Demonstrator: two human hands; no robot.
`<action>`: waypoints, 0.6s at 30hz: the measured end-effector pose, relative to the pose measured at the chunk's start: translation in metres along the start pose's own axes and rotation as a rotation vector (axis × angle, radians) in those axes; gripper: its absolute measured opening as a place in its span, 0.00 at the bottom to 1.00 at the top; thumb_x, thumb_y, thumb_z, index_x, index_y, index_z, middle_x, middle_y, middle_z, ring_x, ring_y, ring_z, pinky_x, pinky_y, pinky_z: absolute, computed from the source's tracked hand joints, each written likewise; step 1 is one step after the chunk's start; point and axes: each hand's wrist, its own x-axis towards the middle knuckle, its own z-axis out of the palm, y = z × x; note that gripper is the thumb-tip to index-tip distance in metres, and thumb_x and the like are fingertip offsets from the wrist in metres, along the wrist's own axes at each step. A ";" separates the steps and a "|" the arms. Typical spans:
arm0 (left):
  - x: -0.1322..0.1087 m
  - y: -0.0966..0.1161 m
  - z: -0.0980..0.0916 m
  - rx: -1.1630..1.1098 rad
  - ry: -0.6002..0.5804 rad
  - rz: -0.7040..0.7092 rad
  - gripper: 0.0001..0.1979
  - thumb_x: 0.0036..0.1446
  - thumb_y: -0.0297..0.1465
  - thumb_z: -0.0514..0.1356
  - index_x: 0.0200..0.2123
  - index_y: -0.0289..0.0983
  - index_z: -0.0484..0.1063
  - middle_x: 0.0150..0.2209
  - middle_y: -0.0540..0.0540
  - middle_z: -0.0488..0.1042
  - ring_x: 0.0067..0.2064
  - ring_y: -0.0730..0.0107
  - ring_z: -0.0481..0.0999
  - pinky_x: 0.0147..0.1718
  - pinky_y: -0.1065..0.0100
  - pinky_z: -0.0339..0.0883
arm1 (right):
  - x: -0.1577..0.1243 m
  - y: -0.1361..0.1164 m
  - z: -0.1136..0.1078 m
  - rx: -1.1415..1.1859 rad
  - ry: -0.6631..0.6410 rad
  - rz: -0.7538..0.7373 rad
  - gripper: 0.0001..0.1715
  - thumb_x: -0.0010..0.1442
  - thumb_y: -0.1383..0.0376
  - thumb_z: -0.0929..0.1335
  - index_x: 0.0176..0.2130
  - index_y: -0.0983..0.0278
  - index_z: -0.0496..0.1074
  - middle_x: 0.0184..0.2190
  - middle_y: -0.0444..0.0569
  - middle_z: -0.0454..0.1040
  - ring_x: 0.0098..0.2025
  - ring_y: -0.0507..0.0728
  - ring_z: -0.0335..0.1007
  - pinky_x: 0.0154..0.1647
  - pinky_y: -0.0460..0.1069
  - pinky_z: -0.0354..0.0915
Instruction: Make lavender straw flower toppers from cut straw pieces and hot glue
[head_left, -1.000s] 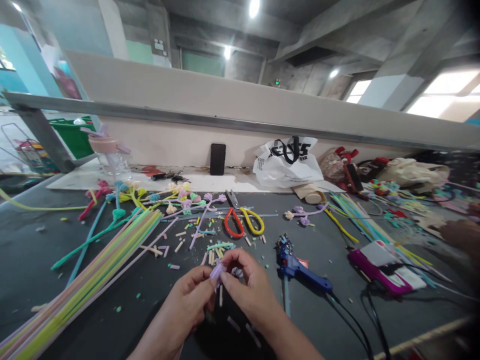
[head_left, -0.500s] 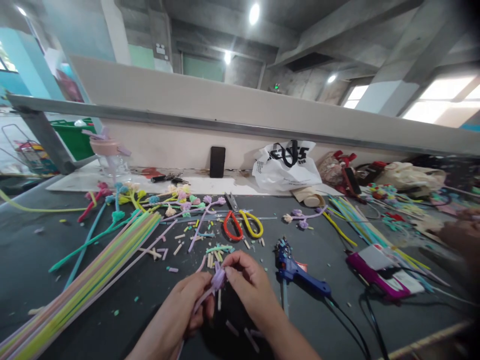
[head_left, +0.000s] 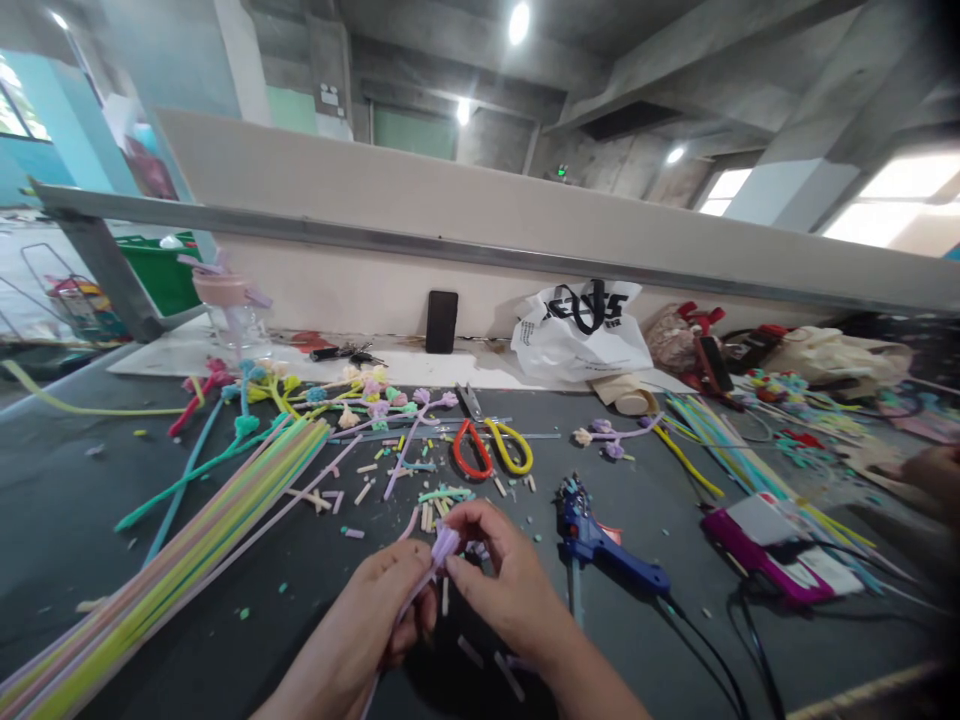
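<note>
My left hand [head_left: 394,600] is closed on the stem of a small purple pipe-cleaner flower [head_left: 445,543], its bunched loops pointing up and away from me. My right hand [head_left: 502,575] curls about the flower head, thumb and index finger at its right side. Whether those fingertips press on it is hard to tell. Just beyond my hands lie short cut pipe-cleaner pieces [head_left: 429,513]. Scissors [head_left: 491,445] with one red and one yellow handle rest farther back. To the right is a blue glue gun [head_left: 607,545] with its cord running toward me.
A thick bundle of long pipe cleaners [head_left: 202,540] crosses the dark table at left. Finished pipe-cleaner flowers [head_left: 360,400] lie behind it. A phone [head_left: 442,322] leans on the back panel beside a white plastic bag [head_left: 585,330]. At far right another person's hand [head_left: 934,475] shows, near a magenta case [head_left: 765,560].
The purple flower has turned, so its loops now stand up more openly between my hands. My right fingers have loosened slightly around it. The whole view has shifted a little.
</note>
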 end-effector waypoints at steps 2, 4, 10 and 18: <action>0.000 -0.001 0.000 0.029 0.006 0.000 0.18 0.51 0.45 0.55 0.22 0.36 0.61 0.16 0.55 0.61 0.15 0.84 0.46 0.15 0.74 0.33 | 0.001 0.000 0.001 -0.021 0.001 0.002 0.17 0.45 0.77 0.64 0.36 0.63 0.67 0.33 0.44 0.69 0.35 0.53 0.65 0.40 0.48 0.62; -0.001 0.000 0.000 0.048 0.011 0.035 0.16 0.52 0.43 0.54 0.23 0.36 0.61 0.16 0.55 0.62 0.15 0.83 0.45 0.16 0.74 0.33 | 0.002 0.001 0.001 -0.028 0.000 0.010 0.17 0.45 0.77 0.64 0.36 0.63 0.67 0.32 0.44 0.69 0.35 0.53 0.65 0.39 0.48 0.62; 0.000 0.001 0.000 0.165 0.037 0.112 0.16 0.55 0.41 0.53 0.22 0.35 0.60 0.16 0.56 0.58 0.17 0.82 0.48 0.16 0.75 0.39 | -0.001 0.004 -0.002 0.242 -0.070 0.040 0.14 0.52 0.69 0.64 0.41 0.63 0.66 0.34 0.46 0.68 0.36 0.54 0.64 0.39 0.49 0.62; 0.003 -0.001 0.002 0.173 -0.002 0.041 0.16 0.54 0.43 0.54 0.25 0.36 0.61 0.18 0.55 0.61 0.16 0.83 0.54 0.14 0.77 0.43 | 0.000 0.005 -0.006 0.377 -0.097 0.147 0.10 0.54 0.63 0.67 0.37 0.64 0.71 0.30 0.44 0.69 0.30 0.50 0.62 0.32 0.45 0.59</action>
